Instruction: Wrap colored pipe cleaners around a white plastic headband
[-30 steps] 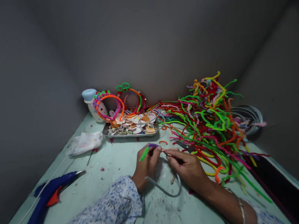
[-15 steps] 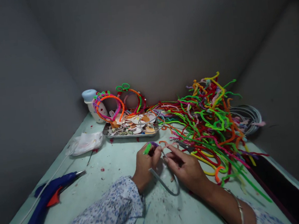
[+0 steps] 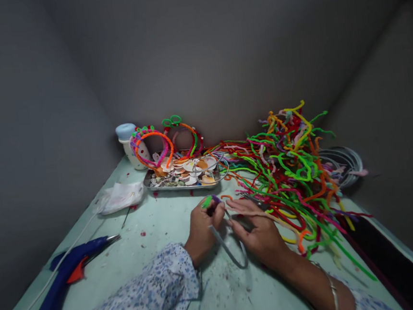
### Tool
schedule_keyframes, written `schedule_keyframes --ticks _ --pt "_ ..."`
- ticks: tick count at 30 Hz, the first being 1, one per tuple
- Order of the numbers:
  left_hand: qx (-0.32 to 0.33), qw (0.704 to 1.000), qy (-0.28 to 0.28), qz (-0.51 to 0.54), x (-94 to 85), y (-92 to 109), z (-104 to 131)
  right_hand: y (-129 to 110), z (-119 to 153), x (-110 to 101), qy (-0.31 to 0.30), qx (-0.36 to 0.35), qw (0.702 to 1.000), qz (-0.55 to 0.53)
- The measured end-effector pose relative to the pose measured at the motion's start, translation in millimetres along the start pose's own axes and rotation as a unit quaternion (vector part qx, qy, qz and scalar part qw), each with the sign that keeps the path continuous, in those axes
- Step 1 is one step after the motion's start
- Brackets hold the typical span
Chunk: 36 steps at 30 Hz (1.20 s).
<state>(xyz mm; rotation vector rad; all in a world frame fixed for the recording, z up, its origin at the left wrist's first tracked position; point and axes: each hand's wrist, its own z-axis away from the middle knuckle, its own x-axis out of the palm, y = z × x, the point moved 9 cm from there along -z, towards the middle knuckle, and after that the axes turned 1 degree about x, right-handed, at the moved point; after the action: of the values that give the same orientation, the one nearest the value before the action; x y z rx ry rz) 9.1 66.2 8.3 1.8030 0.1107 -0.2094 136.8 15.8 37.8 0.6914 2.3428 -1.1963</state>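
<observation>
Close to the middle of the table, my left hand [image 3: 203, 227] is closed around one part of a thin grey headband [image 3: 233, 256], whose bare curved end hangs down between my hands. Green pipe cleaner [image 3: 207, 202] and purple pipe cleaner [image 3: 216, 199] show at the top of my left fingers, wrapped on the band. My right hand [image 3: 260, 234] pinches the band beside the left fingertips. A pale peach pipe cleaner [image 3: 257, 213] starts near the fingertips and lies across the back of my right hand. Its inner end is hidden by the fingers.
A metal tray [image 3: 184, 188] of shells stands behind my hands, with finished pipe-cleaner headbands [image 3: 171, 146] on it. A white jar [image 3: 136, 155] and a plastic packet [image 3: 123, 197] are at left, near a blue glue gun [image 3: 58, 283]. A tangled pipe-cleaner pile [image 3: 290, 167] and coiled bands [image 3: 351, 161] lie right.
The peach pipe cleaner now stretches over the back of my right hand, where little of it showed before. My right fingers have shifted slightly on the band; my left hand keeps its grip.
</observation>
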Motion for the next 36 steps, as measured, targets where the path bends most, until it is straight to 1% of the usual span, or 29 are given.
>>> schedule_keyframes --ticks 6,9,18,26,33,36 --pt "-0.018 1.0 -0.011 -0.004 2.4 -7 1 13 1 4 -0.006 0.067 0.998 -0.01" --pt "-0.024 1.0 -0.012 -0.01 2.8 -10 1 15 1 4 -0.008 0.083 0.996 -0.013" --pt "-0.007 0.999 -0.035 -0.002 5.6 -2 1 9 -1 3 -0.005 0.069 0.997 -0.034" --pt "-0.022 0.999 -0.044 0.01 7.0 -6 0 9 -1 2 -0.004 0.058 0.997 -0.054" --pt "-0.039 0.998 -0.046 0.028 7.9 -11 0 7 1 4 -0.016 0.038 0.998 -0.051" --pt "-0.035 0.998 -0.045 0.024 8.0 -12 0 3 0 6 -0.036 0.022 0.998 -0.038"
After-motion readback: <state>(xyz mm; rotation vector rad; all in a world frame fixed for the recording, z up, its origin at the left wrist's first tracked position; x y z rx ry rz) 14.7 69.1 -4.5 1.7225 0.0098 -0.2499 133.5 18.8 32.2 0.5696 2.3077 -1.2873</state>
